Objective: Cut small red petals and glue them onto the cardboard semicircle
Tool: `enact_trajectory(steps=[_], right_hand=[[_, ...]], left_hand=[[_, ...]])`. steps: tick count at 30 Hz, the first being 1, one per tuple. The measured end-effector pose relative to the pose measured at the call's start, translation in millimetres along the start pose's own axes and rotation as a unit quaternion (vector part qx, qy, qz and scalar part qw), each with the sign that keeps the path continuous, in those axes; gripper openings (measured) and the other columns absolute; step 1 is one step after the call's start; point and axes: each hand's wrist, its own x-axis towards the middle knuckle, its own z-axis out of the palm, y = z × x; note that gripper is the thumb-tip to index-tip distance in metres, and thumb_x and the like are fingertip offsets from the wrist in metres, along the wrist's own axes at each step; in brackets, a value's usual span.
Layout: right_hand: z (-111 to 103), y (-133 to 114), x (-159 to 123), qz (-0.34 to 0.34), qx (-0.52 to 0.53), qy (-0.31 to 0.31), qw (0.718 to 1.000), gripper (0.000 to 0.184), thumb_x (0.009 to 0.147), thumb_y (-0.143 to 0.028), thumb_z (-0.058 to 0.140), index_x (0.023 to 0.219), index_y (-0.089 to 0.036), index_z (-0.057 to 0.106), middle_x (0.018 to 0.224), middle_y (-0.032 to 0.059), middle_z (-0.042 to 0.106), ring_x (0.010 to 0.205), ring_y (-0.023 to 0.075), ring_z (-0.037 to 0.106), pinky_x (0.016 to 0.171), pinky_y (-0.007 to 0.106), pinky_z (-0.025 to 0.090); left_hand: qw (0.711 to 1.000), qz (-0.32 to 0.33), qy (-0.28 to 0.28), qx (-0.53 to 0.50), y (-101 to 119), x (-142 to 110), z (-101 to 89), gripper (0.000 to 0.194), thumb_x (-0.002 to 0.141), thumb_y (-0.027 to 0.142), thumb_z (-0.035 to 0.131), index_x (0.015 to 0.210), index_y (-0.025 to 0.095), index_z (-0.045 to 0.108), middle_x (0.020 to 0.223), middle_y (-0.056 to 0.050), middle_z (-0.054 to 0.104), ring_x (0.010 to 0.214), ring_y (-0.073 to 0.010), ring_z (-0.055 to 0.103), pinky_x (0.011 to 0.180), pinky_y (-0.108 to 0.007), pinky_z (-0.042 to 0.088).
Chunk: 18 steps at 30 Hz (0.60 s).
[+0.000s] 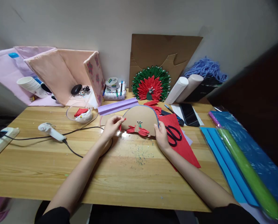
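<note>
My right hand grips the right edge of a fan-shaped piece of brown cardboard with a blue-edged curved top. Red crepe paper petals sit along its lower middle, on both sides of a small green and silver crest. Just left of the cardboard, my left hand pinches a small red paper piece between thumb and fingers. Black-handled scissors lie beside my right hand on a red crepe paper sheet.
Behind stands a finished red and green paper peacock against a cardboard sheet. A white glue gun with its cord lies at the left, near a clear bowl. A phone and rolled papers are at the right.
</note>
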Motion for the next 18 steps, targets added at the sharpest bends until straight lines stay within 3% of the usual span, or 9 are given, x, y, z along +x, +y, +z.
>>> enact_trajectory(steps=[2, 6, 11, 18], right_hand=[[1.2, 0.1, 0.1, 0.006, 0.019, -0.006, 1.0, 0.024, 0.082, -0.04, 0.05, 0.096, -0.02, 0.049, 0.102, 0.0087, 0.061, 0.098, 0.0227, 0.058, 0.09, 0.041, 0.044], [3.1, 0.5, -0.5, 0.022, 0.055, -0.014, 0.998, 0.024, 0.082, -0.039, 0.051, 0.098, -0.021, 0.049, 0.107, 0.0081, 0.061, 0.103, 0.023, 0.057, 0.093, 0.042, 0.043], [2.1, 3.8, -0.3, 0.027, 0.051, -0.013, 0.998, 0.025, 0.081, -0.04, 0.051, 0.097, -0.021, 0.048, 0.108, 0.0088, 0.06, 0.104, 0.023, 0.057, 0.094, 0.043, 0.043], [2.6, 3.1, -1.1, 0.018, 0.04, -0.019, 0.999, 0.026, 0.081, -0.041, 0.052, 0.097, -0.021, 0.05, 0.104, 0.0072, 0.063, 0.098, 0.022, 0.06, 0.086, 0.039, 0.048]], left_hand=[[0.996, 0.048, 0.026, 0.072, -0.9, -4.0, -1.9, 0.019, 0.079, 0.035, 0.06, 0.08, 0.016, 0.062, 0.076, -0.002, 0.06, 0.068, -0.0132, 0.055, 0.065, -0.025, 0.042], [0.975, 0.133, -0.054, 0.171, -2.5, -17.2, 15.9, 0.017, 0.077, 0.03, 0.064, 0.089, 0.019, 0.063, 0.086, -0.003, 0.059, 0.077, -0.0148, 0.055, 0.07, -0.026, 0.043], [0.961, 0.153, -0.037, 0.228, -12.3, -23.5, 41.0, 0.005, 0.083, 0.022, 0.057, 0.083, 0.017, 0.059, 0.078, -0.003, 0.059, 0.074, -0.0152, 0.053, 0.065, -0.026, 0.041], [0.96, 0.165, -0.014, 0.226, -17.7, -20.9, 40.4, 0.013, 0.086, 0.018, 0.05, 0.081, 0.017, 0.062, 0.077, -0.005, 0.06, 0.076, -0.0168, 0.054, 0.068, -0.027, 0.041]])
